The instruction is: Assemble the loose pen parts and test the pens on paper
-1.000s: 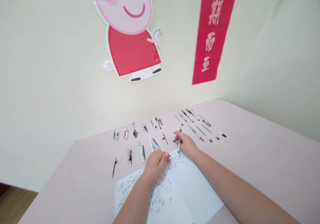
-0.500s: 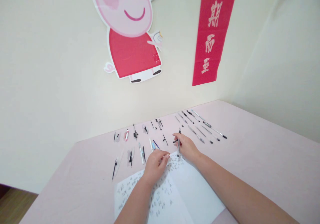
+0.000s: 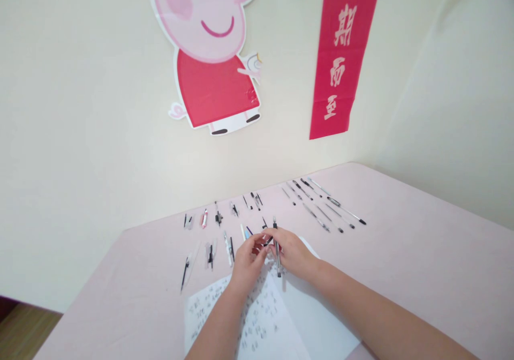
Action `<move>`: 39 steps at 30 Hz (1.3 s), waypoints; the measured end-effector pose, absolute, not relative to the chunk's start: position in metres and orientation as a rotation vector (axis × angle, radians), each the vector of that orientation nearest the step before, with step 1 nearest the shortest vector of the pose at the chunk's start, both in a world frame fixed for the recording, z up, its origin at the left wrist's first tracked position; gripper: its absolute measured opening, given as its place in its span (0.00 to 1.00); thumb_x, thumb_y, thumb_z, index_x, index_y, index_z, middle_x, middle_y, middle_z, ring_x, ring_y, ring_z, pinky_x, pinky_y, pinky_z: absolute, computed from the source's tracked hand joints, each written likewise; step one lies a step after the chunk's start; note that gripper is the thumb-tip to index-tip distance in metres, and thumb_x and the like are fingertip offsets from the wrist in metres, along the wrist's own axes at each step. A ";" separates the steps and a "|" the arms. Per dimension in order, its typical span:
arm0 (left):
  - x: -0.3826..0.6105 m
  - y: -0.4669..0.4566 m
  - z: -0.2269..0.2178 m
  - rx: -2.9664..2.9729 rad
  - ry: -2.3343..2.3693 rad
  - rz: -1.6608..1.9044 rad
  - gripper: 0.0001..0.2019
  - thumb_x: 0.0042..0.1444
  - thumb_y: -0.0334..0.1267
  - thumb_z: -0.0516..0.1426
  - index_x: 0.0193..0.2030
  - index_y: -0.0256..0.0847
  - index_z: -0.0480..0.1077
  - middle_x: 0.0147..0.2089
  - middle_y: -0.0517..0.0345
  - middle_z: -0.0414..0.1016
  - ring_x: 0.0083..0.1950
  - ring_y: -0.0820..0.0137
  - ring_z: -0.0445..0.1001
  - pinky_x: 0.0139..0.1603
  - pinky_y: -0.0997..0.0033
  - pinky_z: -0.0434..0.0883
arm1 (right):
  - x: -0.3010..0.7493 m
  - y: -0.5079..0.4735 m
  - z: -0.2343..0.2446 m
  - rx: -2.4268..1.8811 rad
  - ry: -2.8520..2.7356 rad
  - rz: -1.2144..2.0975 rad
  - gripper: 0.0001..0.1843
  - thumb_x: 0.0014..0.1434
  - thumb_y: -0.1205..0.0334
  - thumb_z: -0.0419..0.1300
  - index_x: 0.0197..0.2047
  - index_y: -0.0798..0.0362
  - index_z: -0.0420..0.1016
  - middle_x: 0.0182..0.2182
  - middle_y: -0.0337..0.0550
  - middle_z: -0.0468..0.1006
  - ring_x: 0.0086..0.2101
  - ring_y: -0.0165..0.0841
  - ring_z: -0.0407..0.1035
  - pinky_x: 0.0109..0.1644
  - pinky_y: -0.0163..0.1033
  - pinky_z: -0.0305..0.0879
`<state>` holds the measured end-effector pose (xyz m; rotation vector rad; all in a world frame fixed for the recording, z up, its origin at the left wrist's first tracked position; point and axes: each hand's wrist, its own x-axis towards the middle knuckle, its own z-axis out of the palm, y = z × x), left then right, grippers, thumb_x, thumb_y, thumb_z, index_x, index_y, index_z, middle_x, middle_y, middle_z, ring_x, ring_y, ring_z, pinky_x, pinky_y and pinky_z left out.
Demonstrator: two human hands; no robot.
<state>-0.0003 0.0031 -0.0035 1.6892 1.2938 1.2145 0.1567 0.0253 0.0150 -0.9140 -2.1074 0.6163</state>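
Note:
My right hand (image 3: 292, 252) is closed around a pen (image 3: 277, 253) with a clear grey barrel and dark ends. The pen slants steeply across the fingers, its lower end over the paper. A small black piece, which looks like a pen cap (image 3: 268, 241), sits between the fingertips of both hands. My left hand (image 3: 249, 255) is curled, its thumb and fingers meeting at that piece and close to the right fingers. Below them lie sheets of paper (image 3: 289, 333), the left one covered with handwritten characters, partly hidden by my forearms.
Disassembled pens (image 3: 210, 255) and their parts lie in rows on the pink table (image 3: 132, 295), behind and left of the paper. Several whole pens (image 3: 335, 218) and thin refills lie at the back right. A cartoon pig cutout (image 3: 217, 89) and a red banner (image 3: 337, 81) hang on the wall.
My right hand has moved left and slightly nearer with the pen and the black piece, meeting my left hand. The left fingers now close at the black piece.

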 end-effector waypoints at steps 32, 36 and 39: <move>-0.004 0.007 -0.005 1.145 1.187 1.359 0.15 0.50 0.47 0.57 0.40 0.40 0.68 0.34 0.56 0.73 0.33 0.74 0.70 0.35 0.74 0.67 | 0.159 0.038 0.020 -0.796 -1.078 1.541 0.10 0.50 0.55 0.55 0.29 0.54 0.66 0.14 0.31 0.62 0.15 0.24 0.52 0.18 0.29 0.47; -0.004 0.007 -0.006 1.135 1.148 1.353 0.13 0.51 0.45 0.57 0.40 0.40 0.69 0.34 0.57 0.73 0.33 0.75 0.69 0.35 0.74 0.67 | 0.159 0.037 0.020 -0.786 -1.070 1.574 0.10 0.50 0.55 0.56 0.28 0.54 0.67 0.14 0.31 0.62 0.15 0.23 0.53 0.18 0.29 0.48; -0.004 0.007 -0.005 1.140 1.129 1.358 0.12 0.51 0.44 0.57 0.39 0.40 0.69 0.33 0.58 0.73 0.33 0.75 0.69 0.36 0.74 0.66 | 0.159 0.036 0.019 -0.781 -1.064 1.593 0.11 0.50 0.55 0.57 0.28 0.55 0.67 0.14 0.31 0.63 0.15 0.23 0.54 0.18 0.29 0.49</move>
